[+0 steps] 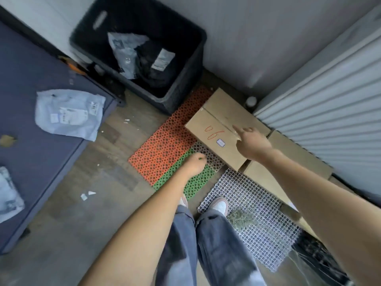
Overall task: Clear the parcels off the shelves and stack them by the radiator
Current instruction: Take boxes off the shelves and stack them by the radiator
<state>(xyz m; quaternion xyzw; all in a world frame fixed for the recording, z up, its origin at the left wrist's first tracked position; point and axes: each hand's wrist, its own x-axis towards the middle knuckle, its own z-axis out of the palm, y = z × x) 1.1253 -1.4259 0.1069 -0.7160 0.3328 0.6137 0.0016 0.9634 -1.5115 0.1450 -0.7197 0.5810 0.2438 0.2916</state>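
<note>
Reaching down over the floor, both hands are empty and well apart. The right hand (252,144) hovers over the near edge of a cardboard box (218,129), fingers loosely spread and index finger extended; whether it touches the box I cannot tell. That box, marked in red pen, sits on top of another cardboard box (288,159), both lying just beside the white radiator (321,108). The left hand (192,164) hangs loosely curled above the orange mat (165,137) and green mat (198,180), holding nothing. A black bin (185,65) by the wall contains bagged parcels (140,56). On the dark blue worktop (31,151) at left lies a grey mailer bag (69,113).
</note>
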